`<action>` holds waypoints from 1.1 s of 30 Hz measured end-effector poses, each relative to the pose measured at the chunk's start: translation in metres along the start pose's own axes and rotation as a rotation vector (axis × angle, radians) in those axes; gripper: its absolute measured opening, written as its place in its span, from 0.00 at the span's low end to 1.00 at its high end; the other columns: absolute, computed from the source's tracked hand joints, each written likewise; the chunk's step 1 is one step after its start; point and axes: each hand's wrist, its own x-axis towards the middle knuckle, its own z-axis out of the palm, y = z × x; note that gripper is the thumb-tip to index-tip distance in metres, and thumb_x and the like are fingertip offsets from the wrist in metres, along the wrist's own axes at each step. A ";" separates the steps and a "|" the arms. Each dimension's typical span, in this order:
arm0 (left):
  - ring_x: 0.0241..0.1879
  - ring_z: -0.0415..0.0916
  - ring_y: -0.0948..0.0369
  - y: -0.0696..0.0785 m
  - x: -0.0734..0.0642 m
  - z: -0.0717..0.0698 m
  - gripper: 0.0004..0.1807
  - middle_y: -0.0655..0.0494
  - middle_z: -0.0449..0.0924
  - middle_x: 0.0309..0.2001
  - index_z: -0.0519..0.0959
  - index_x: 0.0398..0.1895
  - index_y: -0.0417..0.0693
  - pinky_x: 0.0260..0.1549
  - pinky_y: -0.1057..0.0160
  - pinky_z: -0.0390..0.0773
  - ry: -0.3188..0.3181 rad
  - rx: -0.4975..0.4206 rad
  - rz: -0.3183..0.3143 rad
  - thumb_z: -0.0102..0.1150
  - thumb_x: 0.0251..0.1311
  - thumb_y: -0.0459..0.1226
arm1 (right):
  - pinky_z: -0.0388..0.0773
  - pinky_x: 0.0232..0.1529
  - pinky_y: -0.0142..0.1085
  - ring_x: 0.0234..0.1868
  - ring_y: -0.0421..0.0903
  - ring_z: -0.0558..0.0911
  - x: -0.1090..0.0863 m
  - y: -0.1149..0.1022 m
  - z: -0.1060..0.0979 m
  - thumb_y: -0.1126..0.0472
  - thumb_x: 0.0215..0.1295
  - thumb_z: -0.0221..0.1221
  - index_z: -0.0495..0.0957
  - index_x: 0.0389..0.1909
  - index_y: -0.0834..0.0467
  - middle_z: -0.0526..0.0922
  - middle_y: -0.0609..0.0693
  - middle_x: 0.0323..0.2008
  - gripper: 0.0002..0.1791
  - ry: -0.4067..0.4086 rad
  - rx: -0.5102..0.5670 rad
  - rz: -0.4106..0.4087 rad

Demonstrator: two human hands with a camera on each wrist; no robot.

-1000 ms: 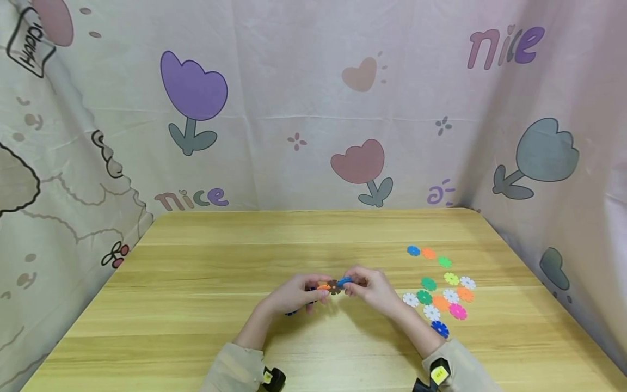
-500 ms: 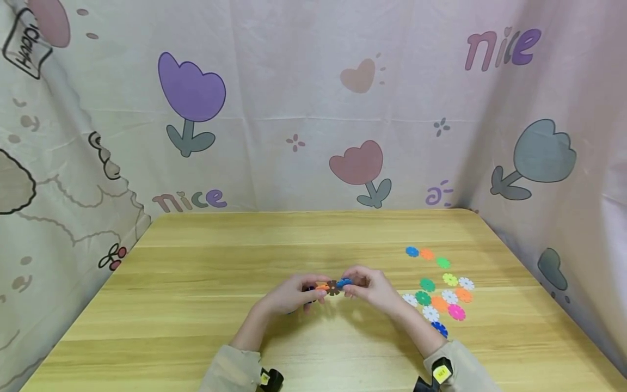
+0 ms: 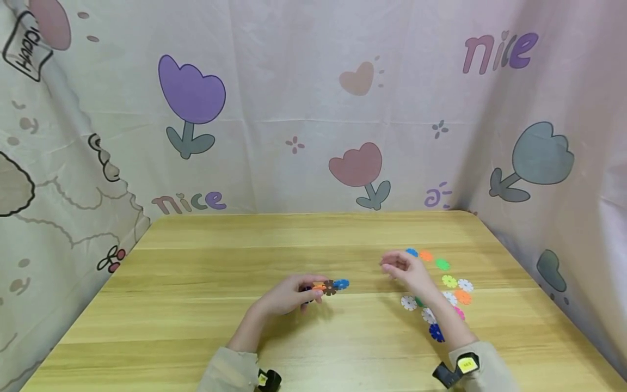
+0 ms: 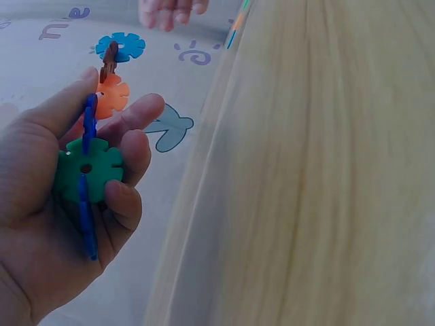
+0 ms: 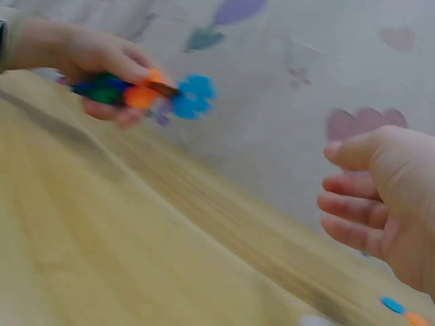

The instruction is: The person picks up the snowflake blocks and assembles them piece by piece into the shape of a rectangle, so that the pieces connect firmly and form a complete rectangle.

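My left hand grips a chain of interlocking notched plastic discs above the table, thumb and fingers around it. In the left wrist view the chain runs from a dark blue disc through a green disc and another dark blue disc to an orange disc. Beyond these come a brown disc and a light blue disc at the free end. Apart from the chain, my right hand holds nothing, its fingers loosely bent, near the loose discs.
Several loose discs lie on the right of the wooden table, among them a blue disc, a green disc, a white disc and a dark blue disc. My right forearm covers some. A printed curtain hangs behind.
My right hand has let go of the chain's light blue disc and moved right towards the loose discs. The left hand keeps its hold on the chain, almost in place.
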 end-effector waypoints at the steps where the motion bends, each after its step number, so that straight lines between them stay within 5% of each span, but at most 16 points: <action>1: 0.18 0.70 0.58 0.000 0.000 0.000 0.21 0.47 0.78 0.32 0.72 0.60 0.51 0.13 0.68 0.65 0.000 0.001 -0.002 0.53 0.64 0.44 | 0.79 0.39 0.37 0.40 0.50 0.80 0.001 0.003 -0.007 0.63 0.62 0.59 0.68 0.52 0.73 0.77 0.66 0.44 0.23 0.030 -0.018 0.020; 6: 0.18 0.69 0.60 -0.001 0.000 -0.001 0.22 0.46 0.77 0.32 0.71 0.61 0.51 0.14 0.69 0.66 -0.001 0.004 -0.002 0.53 0.65 0.44 | 0.75 0.40 0.29 0.43 0.48 0.77 0.013 0.016 -0.038 0.61 0.64 0.57 0.69 0.54 0.72 0.76 0.64 0.46 0.23 0.160 -0.188 0.112; 10: 0.18 0.69 0.60 -0.001 -0.001 -0.001 0.22 0.45 0.76 0.31 0.71 0.61 0.50 0.14 0.69 0.66 -0.001 0.009 0.003 0.53 0.65 0.43 | 0.73 0.44 0.37 0.47 0.56 0.75 0.025 0.025 -0.054 0.61 0.64 0.56 0.70 0.54 0.71 0.76 0.65 0.46 0.21 0.205 -0.346 0.146; 14: 0.18 0.69 0.61 -0.001 -0.001 -0.001 0.22 0.45 0.75 0.30 0.71 0.61 0.51 0.14 0.69 0.66 0.002 0.015 -0.003 0.53 0.64 0.44 | 0.72 0.46 0.45 0.47 0.59 0.74 0.034 0.034 -0.062 0.61 0.64 0.56 0.71 0.53 0.71 0.77 0.65 0.45 0.21 0.196 -0.413 0.178; 24: 0.18 0.70 0.60 -0.002 -0.001 -0.001 0.22 0.44 0.74 0.28 0.72 0.60 0.53 0.15 0.68 0.66 0.007 0.038 -0.002 0.54 0.64 0.46 | 0.71 0.48 0.50 0.46 0.60 0.75 0.039 0.052 -0.064 0.60 0.64 0.57 0.71 0.51 0.73 0.76 0.68 0.45 0.22 0.167 -0.517 0.243; 33: 0.17 0.70 0.58 -0.001 -0.001 0.000 0.23 0.43 0.74 0.26 0.71 0.61 0.52 0.14 0.69 0.64 0.000 0.072 0.013 0.53 0.64 0.45 | 0.70 0.48 0.52 0.44 0.61 0.75 0.041 0.053 -0.064 0.60 0.61 0.59 0.72 0.47 0.75 0.77 0.69 0.41 0.22 0.122 -0.633 0.215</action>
